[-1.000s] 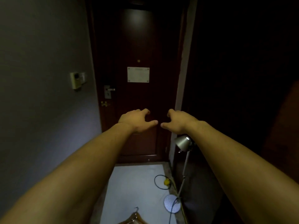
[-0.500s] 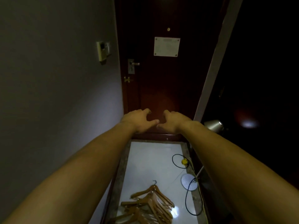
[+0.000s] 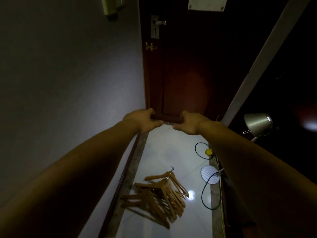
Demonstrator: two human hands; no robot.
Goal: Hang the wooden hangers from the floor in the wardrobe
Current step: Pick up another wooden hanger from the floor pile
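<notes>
Several wooden hangers (image 3: 159, 194) with metal hooks lie in a loose pile on the white tiled floor (image 3: 164, 148), low in the view. Both my arms are stretched out forward above the floor, well above and beyond the pile. My left hand (image 3: 142, 121) and my right hand (image 3: 188, 122) hover side by side in front of the foot of the dark door (image 3: 185, 74), palms down, fingers loosely curled, thumbs pointing at each other. Neither hand holds anything. The dark area (image 3: 283, 66) at the right shows no detail.
A grey wall (image 3: 68, 83) closes the left side of the narrow passage. At the right stands a floor lamp with a metal head (image 3: 257, 123) and round base (image 3: 210, 175). A black cable (image 3: 204, 194) and a yellow plug (image 3: 208, 152) lie on the floor.
The view has tilted down, so the door has slid up and the whole hanger pile has come into sight. My hands stay stretched out and have drawn slightly apart.
</notes>
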